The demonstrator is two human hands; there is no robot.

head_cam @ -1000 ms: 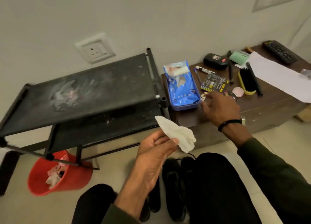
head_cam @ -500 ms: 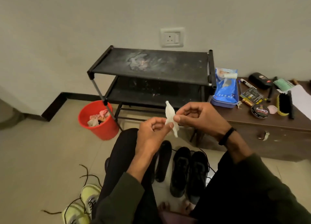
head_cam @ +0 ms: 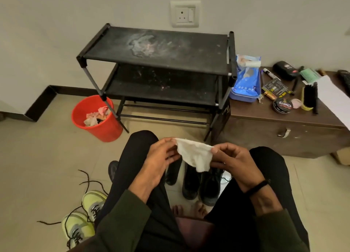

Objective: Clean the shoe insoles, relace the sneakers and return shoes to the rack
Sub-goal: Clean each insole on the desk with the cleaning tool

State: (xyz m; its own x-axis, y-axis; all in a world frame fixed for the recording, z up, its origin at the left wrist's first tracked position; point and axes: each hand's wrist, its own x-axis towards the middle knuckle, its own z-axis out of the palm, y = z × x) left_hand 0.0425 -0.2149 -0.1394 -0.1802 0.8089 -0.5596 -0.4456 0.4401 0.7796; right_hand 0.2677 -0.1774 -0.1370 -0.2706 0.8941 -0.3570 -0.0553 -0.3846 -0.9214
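Both hands up over the lap: left hand (head_cam: pixel 161 157) and right hand (head_cam: pixel 233 162) each pinch the white wipe (head_cam: pixel 195 155) with curled fingers, stretched between them. Black shoes (head_cam: pixel 198 183), insole probably, on the floor below.

A bin (head_cam: pixel 98 123) stands left of the rack (head_cam: pixel 159 62), a chest (head_cam: pixel 274 130) right.

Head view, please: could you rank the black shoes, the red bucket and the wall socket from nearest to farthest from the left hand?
1. Black shoes: on the floor just below the left hand.
2. Red bucket: up-left, beside the rack.
3. Wall socket: on the wall, farthest.
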